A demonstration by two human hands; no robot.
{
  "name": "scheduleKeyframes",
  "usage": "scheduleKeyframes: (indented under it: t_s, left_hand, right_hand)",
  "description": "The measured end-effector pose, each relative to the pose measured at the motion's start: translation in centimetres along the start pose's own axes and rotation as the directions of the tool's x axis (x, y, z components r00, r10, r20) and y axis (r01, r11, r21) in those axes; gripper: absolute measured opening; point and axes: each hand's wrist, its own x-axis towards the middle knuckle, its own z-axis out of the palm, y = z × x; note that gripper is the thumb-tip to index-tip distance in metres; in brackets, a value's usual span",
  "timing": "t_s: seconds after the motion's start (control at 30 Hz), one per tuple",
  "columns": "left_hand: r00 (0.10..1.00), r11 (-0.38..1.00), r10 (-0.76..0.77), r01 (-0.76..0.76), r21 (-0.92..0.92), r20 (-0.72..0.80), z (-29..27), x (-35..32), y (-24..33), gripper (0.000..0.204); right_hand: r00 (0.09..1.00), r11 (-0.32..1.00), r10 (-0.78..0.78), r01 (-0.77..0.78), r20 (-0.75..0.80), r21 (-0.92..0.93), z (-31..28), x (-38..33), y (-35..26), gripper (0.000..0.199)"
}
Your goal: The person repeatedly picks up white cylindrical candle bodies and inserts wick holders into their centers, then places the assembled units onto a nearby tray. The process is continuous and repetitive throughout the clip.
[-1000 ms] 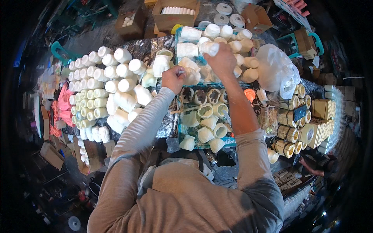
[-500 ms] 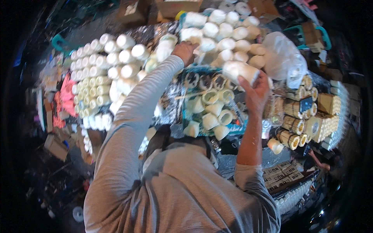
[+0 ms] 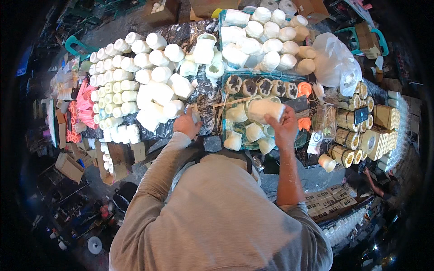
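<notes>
My right hand [image 3: 284, 127] grips the end of a cream-white, wax-like cylinder [image 3: 266, 110], held on its side above a teal tray [image 3: 246, 145]. Below it, several hollow cream cups [image 3: 254, 132] sit in that tray. My left hand [image 3: 187, 124] is closed near the table's front edge, left of the tray. A small pale piece [image 3: 195, 115] shows at its fingers, too small to name. Just beyond that hand lies another white cylinder [image 3: 173, 109], at the edge of a white heap [image 3: 156, 97].
Rows of white cylinders [image 3: 121, 63] fill the table's left side. More stand in a far teal tray [image 3: 271, 30]. Dark-topped cups [image 3: 249, 87] and orange pieces [image 3: 304, 89] lie ahead. A plastic bag [image 3: 334, 63] and bamboo-like pieces [image 3: 346, 135] are at right.
My left hand has come back from the far tray to the table's near edge and is now closed. My right hand has lowered the cylinder nearer to me and slightly left. The view has shifted.
</notes>
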Motion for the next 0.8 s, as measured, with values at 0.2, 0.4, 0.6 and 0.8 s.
scheduleKeyframes:
  t_s: [0.2,0.4,0.6,0.8]
  left_hand:
    - [0.955,0.959,0.15,-0.204,-0.197,-0.258,0.4,-0.8,-2.3,0.073]
    - [0.885,0.847,0.273,-0.407,-0.342,-0.378,-2.6,2.1,-1.6,0.065]
    - [0.887,0.908,0.42,-0.413,0.076,-0.193,-2.8,9.6,-0.1,0.072]
    - [0.782,0.827,0.561,-0.542,0.147,-0.271,-1.0,13.3,0.8,0.068]
  right_hand:
    - [0.994,0.989,0.077,-0.066,0.079,-0.135,2.4,-2.1,2.1,0.056]
    - [0.979,0.864,0.141,-0.048,0.15,-0.501,4.5,-5.6,4.3,0.067]
    - [0.982,0.973,0.056,-0.014,0.181,-0.23,6.9,-8.0,4.9,0.08]
    - [0.94,0.969,0.119,-0.039,0.321,-0.244,9.6,-8.8,4.9,0.071]
